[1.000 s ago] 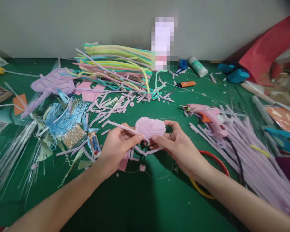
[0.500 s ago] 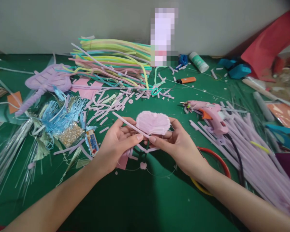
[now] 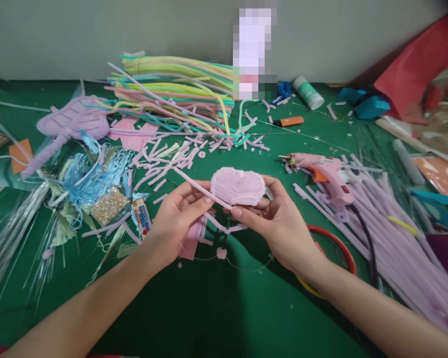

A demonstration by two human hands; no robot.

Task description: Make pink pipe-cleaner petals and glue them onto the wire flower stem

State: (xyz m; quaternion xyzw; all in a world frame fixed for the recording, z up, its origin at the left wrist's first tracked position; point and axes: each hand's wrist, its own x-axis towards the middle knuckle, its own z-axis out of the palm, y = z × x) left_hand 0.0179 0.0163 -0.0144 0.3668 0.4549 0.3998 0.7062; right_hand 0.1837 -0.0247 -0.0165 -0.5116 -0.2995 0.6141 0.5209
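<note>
Head view, centre of frame: how are your fingers set?
– Your left hand [image 3: 177, 219] has thumb and fingers pinched together on a thin lilac strip [image 3: 197, 186]. Your right hand [image 3: 276, 214], closed too, grips the base of a fuzzy lilac piece [image 3: 238, 186] at frame centre, thumb tip by the strip's lower end.
– Around you?
– Pink glue gun [image 3: 334, 185] right of centre; blue tassels [image 3: 80, 176] left, on your green table [image 3: 272, 318]

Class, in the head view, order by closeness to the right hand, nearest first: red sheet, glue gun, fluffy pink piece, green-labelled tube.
1. Fluffy pink piece: against the right hand.
2. Glue gun: beyond and rightward.
3. Green-labelled tube: toward the back.
4. Red sheet: back, far right.
</note>
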